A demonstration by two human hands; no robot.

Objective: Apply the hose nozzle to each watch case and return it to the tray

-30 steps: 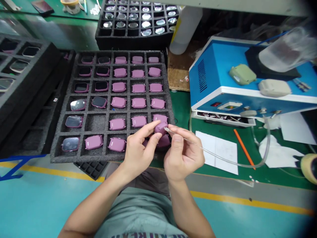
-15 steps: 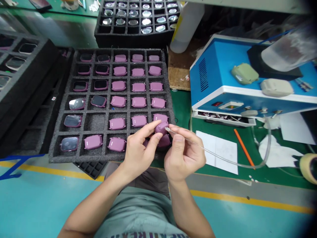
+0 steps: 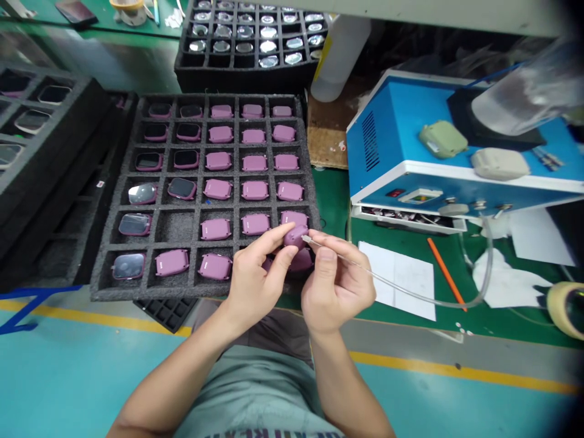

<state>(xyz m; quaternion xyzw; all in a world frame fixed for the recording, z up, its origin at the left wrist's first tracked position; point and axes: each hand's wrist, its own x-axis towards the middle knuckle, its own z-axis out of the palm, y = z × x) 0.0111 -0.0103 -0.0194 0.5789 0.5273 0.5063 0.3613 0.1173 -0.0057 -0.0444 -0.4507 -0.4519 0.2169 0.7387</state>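
Observation:
Between the thumb and fingers of my left hand (image 3: 258, 280) is a purple smartwatch case (image 3: 294, 237), turned edge-on above the tray. My right hand (image 3: 337, 283) pinches a thin clear tube (image 3: 387, 281) near its narrow pale tip (image 3: 308, 239). That tip meets the side of the case; whether it goes into an opening is too small to tell. Below both hands lies a grey foam tray (image 3: 176, 227) with purple watch cases in its compartments, some screen up, others back up. From the right hand the tube curves right and up to the front of a blue machine (image 3: 383, 146).
On the machine sit a green watch case (image 3: 443, 139) and a whitish one (image 3: 499, 163). Paper (image 3: 401, 280), an orange stick (image 3: 446, 272) and a tape roll (image 3: 568, 310) lie at right. More foam trays stand left (image 3: 86, 115) and behind (image 3: 246, 76), beside a plastic bottle (image 3: 340, 58).
The view has shifted slightly, so the machine and papers appear a little further left. My hands keep the same hold on the watch case and tube.

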